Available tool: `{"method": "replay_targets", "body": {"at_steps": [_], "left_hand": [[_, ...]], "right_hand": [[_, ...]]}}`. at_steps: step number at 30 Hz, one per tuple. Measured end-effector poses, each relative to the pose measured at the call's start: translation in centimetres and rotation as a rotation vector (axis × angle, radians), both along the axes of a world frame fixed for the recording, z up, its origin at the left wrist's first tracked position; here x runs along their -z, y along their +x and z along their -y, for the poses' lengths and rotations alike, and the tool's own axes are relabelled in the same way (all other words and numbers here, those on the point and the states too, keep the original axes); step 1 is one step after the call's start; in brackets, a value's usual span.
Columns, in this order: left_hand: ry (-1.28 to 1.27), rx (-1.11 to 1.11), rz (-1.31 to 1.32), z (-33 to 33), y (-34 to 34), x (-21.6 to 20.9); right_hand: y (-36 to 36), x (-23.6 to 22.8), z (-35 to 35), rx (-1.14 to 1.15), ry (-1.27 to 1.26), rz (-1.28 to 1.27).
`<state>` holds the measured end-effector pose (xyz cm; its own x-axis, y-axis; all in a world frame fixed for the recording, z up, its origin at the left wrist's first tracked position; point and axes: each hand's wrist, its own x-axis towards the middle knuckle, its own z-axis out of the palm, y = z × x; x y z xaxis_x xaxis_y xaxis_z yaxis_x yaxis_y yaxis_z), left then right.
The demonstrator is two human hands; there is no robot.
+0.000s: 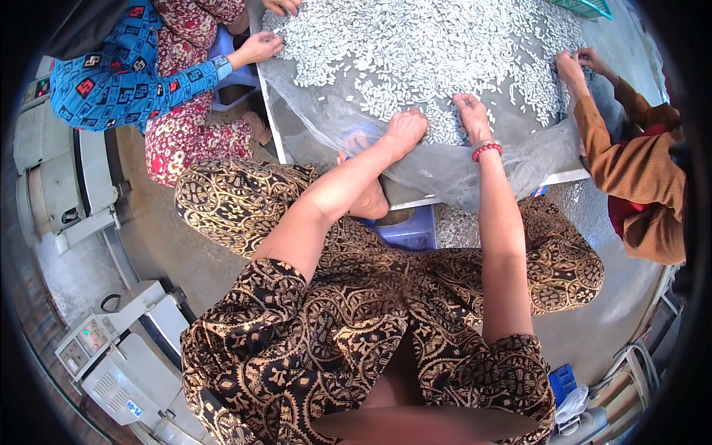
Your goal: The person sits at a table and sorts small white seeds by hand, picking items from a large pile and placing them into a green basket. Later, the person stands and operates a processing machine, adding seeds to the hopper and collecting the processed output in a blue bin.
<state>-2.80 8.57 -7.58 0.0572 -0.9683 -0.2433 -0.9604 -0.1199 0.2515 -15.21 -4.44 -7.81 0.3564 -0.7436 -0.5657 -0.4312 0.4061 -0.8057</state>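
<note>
A broad layer of small white oblong pieces (pixel 415 44) lies spread over a sheet-covered table in front of me. My left hand (pixel 408 127) rests at the near edge of the pieces, its fingers curled closed; what they hold, if anything, is hidden. Just to its right, my right hand (pixel 472 117), with a red bead bracelet (pixel 486 150) at the wrist, reaches in among the pieces. Its fingers are bent and drawn together, and anything between them is too small to name. Between both hands sits a denser cluster of greyish pieces (pixel 443 126).
Translucent sheeting (pixel 452 172) drapes over the table's near edge. A co-worker in a blue patterned sleeve (pixel 178 89) works at the left, another in a brown sleeve (pixel 604 133) at the right. A green basket (pixel 589 7) stands far right. Grey machines (pixel 122 348) line the left.
</note>
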Motion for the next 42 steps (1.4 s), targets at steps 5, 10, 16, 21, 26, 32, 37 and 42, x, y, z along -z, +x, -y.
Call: {"method": "replay_targets", "body": {"at_steps": [5, 10, 16, 21, 26, 32, 37, 42], "left_hand": [[0.135, -0.269, -0.162, 1.1, 2.4, 1.1], [0.053, -0.511, -0.786, 2.2, 7.3, 1.4], [0.080, -0.445, -0.674, 3.4, 9.0, -1.6], [0.130, -0.588, -1.947, 4.2, 8.6, -4.0], [0.153, -0.505, -1.998, 4.6, 8.5, -4.9], [0.106, -0.445, -0.749, 5.2, 5.4, -1.8], [-0.009, -0.342, -0.304, 4.5, 4.1, 1.8], [0.132, -0.816, -1.540, 3.8, 7.8, 0.4]], "right_hand": [[-0.4, 1.0, 0.3, -0.124, -0.367, -0.303], [-0.8, 0.3, -0.3, -0.364, -0.612, -0.507], [-0.2, 0.5, -0.2, -0.580, -0.743, -0.684], [-0.3, 0.2, 0.8, -0.043, -0.256, -0.145], [-2.8, -2.7, 0.8, 0.159, 0.624, 0.933], [-1.8, -4.0, 0.8, -0.074, 0.500, 0.479], [2.1, -2.1, 1.3, -0.241, 0.065, 0.163], [3.6, -0.6, 0.6, -0.517, -0.541, -0.329]]}}
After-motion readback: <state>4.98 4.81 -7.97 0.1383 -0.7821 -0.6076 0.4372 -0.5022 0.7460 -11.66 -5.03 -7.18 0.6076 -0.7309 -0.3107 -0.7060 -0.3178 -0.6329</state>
